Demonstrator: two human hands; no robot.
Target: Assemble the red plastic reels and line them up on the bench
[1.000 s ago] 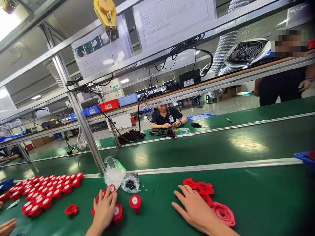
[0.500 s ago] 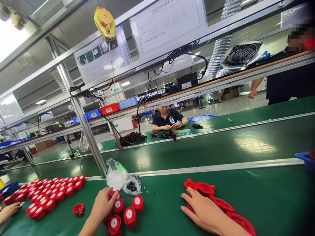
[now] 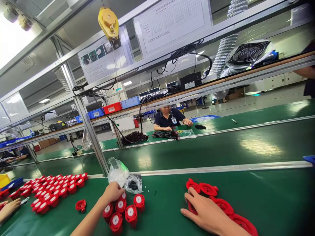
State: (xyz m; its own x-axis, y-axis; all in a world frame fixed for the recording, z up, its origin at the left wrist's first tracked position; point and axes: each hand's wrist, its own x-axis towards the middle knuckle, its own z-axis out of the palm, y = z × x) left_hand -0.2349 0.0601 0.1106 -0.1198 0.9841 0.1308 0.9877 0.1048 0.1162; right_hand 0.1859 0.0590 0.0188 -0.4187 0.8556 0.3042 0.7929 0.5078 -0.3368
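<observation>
Left hand (image 3: 113, 191): fingers bent down onto the rearmost cup of the near red cups (image 3: 115, 221); can't tell if the grip is closed on it or only touching. Those cups stand upright on the green desk (image 3: 167, 206), white round discs on top, no writing legible on them.

Right hand (image 3: 208, 211): half-curled over a red part, thumb apart from the fingers; part mostly covered, so can't tell if the grip is firm. Flat red parts (image 3: 208, 189) lie behind and to the right of that hand, in a rough line, some touching.

Big batch of red cups (image 3: 49, 193) at left, packed close. Single red part (image 3: 80, 206) between batch and left forearm. Clear bag (image 3: 118, 172) and bag with black pieces (image 3: 133, 184) just behind the near cups. Another person's hand (image 3: 10, 209) at left edge.

Labels: red bin (image 3: 112, 108) on the shelf has a white label, Chinese characters, too blurred to read surely. Same for blue bin (image 3: 95, 113) beside it. Hung sheet (image 3: 172, 26) has a Chinese title over a table, too small. Picture sheet (image 3: 102, 60) has photos over text, illegible. Black box (image 3: 190, 81) has a white label, unreadable. Seated person (image 3: 169, 118) wears a badge, also unreadable. No brand legible.
</observation>
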